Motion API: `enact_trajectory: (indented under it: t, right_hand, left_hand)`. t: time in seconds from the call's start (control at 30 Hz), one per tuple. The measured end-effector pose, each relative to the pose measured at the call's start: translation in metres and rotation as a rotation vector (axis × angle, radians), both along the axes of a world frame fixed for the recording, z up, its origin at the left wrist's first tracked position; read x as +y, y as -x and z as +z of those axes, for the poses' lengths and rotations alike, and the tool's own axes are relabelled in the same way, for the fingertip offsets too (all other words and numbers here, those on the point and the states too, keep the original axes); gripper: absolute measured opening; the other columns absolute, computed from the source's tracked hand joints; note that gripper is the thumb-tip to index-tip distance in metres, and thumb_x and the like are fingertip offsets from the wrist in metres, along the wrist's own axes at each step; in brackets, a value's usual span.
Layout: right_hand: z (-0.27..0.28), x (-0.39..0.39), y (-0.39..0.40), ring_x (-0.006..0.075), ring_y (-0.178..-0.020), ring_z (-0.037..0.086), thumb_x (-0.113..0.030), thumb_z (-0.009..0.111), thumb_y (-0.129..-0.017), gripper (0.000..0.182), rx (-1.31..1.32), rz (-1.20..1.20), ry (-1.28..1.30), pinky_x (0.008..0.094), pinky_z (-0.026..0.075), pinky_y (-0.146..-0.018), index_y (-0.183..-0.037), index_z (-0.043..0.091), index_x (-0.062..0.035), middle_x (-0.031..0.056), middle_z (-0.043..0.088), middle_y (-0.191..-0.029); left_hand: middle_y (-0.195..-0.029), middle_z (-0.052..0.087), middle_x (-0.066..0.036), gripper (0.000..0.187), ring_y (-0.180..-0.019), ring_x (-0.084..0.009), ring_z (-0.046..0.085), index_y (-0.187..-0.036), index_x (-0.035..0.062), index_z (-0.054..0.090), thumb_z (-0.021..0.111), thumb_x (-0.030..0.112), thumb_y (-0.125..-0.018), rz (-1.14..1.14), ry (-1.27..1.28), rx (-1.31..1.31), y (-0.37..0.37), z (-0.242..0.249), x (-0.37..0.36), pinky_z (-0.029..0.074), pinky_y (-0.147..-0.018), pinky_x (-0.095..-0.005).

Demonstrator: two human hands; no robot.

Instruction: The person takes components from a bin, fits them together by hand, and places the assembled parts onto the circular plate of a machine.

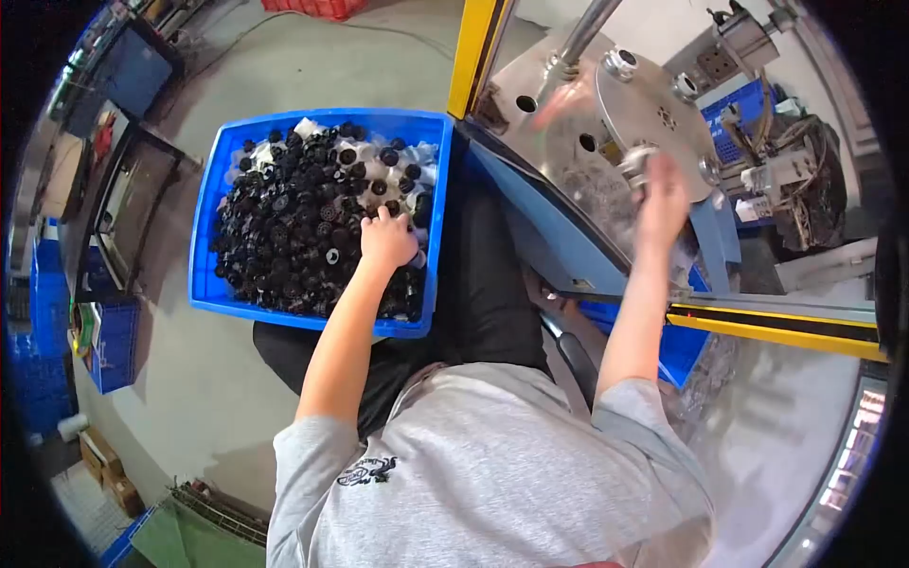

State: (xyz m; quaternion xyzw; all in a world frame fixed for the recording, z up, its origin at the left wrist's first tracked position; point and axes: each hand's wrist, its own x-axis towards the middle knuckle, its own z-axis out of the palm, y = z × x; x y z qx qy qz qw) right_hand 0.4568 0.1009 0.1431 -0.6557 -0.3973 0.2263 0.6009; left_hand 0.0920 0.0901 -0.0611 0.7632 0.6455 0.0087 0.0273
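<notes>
My left hand (387, 239) is down in a blue plastic crate (204, 208) heaped with several small black round parts (294, 222), its fingers curled among them. What it grips is hidden. My right hand (661, 194) is raised at a round metal disc (644, 114) on a machine, its fingers closed around a small metal fixture (636, 163) at the disc's near edge. The hand is blurred.
The machine has a steel plate with holes (530, 102), a yellow frame post (472, 52) and a yellow rail (776, 327). A blue basket and cabling (786, 161) sit behind the disc. More blue crates (114, 346) and equipment stand on the grey floor to the left.
</notes>
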Motion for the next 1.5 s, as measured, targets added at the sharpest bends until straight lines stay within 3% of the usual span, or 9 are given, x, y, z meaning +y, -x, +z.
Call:
enact_trajectory:
  t: [0.07,0.17,0.37,0.47,0.93,1.03,1.27,1.4,1.5]
  right_hand:
    - [0.021,0.024,-0.034,0.0117,-0.064,0.058,-0.038,0.069,-0.094,0.042,-0.367,-0.24,-0.06,0.0236,0.046,-0.055,-0.119,0.068,-0.0048,0.0063,0.07,-0.094]
    - [0.014,0.043,-0.068,0.0169,-0.075,0.062,-0.032,0.068,-0.092,0.037,-0.63,0.056,0.047,0.0281,0.05,-0.069,-0.114,0.07,-0.0022,0.0079,0.07,-0.103]
    - [0.032,0.042,-0.078,0.0212,-0.083,0.065,-0.032,0.068,-0.091,0.035,-0.299,0.162,0.242,0.0308,0.049,-0.075,-0.113,0.071,-0.0059,0.0085,0.071,-0.098]
    - [0.036,0.048,-0.077,0.0212,-0.083,0.065,-0.034,0.066,-0.092,0.036,-0.598,0.122,0.274,0.0302,0.049,-0.074,-0.113,0.071,-0.0057,0.0093,0.072,-0.095]
    - [0.038,0.052,-0.075,0.02,-0.088,0.065,-0.035,0.064,-0.094,0.038,-0.623,0.049,0.426,0.0294,0.049,-0.078,-0.113,0.069,-0.0029,0.0094,0.072,-0.101]
    - [0.05,0.047,-0.089,0.019,-0.096,0.064,-0.035,0.065,-0.093,0.041,-0.467,0.286,0.435,0.0302,0.047,-0.085,-0.112,0.069,0.0008,0.009,0.072,-0.106]
    - [0.034,0.033,-0.067,0.0296,-0.104,0.065,-0.03,0.068,-0.091,0.042,-0.922,-0.11,-0.113,0.0351,0.051,-0.085,-0.127,0.063,-0.0079,0.0104,0.068,-0.12]
    - [-0.013,0.01,0.058,0.019,-0.083,0.061,-0.012,0.068,-0.085,0.031,-0.478,0.409,-0.125,0.0303,0.051,-0.074,-0.115,0.067,-0.0064,0.008,0.069,-0.102]
    - [-0.089,-0.008,0.154,0.0178,-0.071,0.061,-0.011,0.07,-0.085,0.039,-0.135,0.874,0.204,0.0279,0.052,-0.066,-0.122,0.064,-0.0061,0.0098,0.069,-0.106]
  left_hand:
    - [-0.098,0.066,-0.017,0.028,-0.086,-0.0375,0.063,-0.095,0.0118,0.072,0.06,0.033,-0.081,0.013,0.02,-0.044,0.003,0.001,0.0,0.045,-0.077,-0.0464]
    - [-0.097,0.066,-0.017,0.027,-0.086,-0.0379,0.063,-0.092,0.013,0.073,0.06,0.033,-0.081,-0.045,0.007,-0.094,0.016,0.006,0.0,0.045,-0.075,-0.0471]
    - [-0.099,0.068,-0.015,0.035,-0.09,-0.0371,0.064,-0.11,0.0144,0.07,0.063,0.033,-0.082,0.0,0.066,-0.091,0.014,0.011,-0.01,0.047,-0.079,-0.0462]
    - [-0.097,0.069,-0.016,0.034,-0.089,-0.0364,0.066,-0.11,0.0107,0.067,0.063,0.029,-0.081,0.053,0.129,0.007,0.006,0.011,-0.003,0.048,-0.08,-0.0452]
    - [-0.088,0.071,-0.016,0.018,-0.079,-0.0407,0.066,-0.09,0.0053,0.067,0.062,0.019,-0.079,-0.013,0.066,-0.161,0.019,0.008,0.004,0.054,-0.069,-0.0463]
    - [-0.086,0.071,-0.017,0.017,-0.078,-0.0399,0.068,-0.085,0.0033,0.068,0.061,0.018,-0.081,0.06,0.132,-0.105,0.015,0.029,0.004,0.056,-0.07,-0.0465]
    - [-0.086,0.071,-0.017,0.032,-0.076,-0.0407,0.067,-0.104,0.0082,0.063,0.066,0.031,-0.082,0.027,0.177,-0.31,0.023,0.044,-0.003,0.054,-0.068,-0.0471]
    - [-0.085,0.071,-0.016,0.033,-0.075,-0.0382,0.067,-0.11,0.0085,0.063,0.067,0.029,-0.084,0.168,-0.001,-0.525,0.026,0.031,-0.009,0.053,-0.066,-0.0458]
    - [-0.086,0.071,-0.015,0.034,-0.074,-0.0361,0.068,-0.113,0.0086,0.063,0.068,0.027,-0.085,0.26,-0.1,-0.669,0.033,0.039,-0.013,0.053,-0.065,-0.0443]
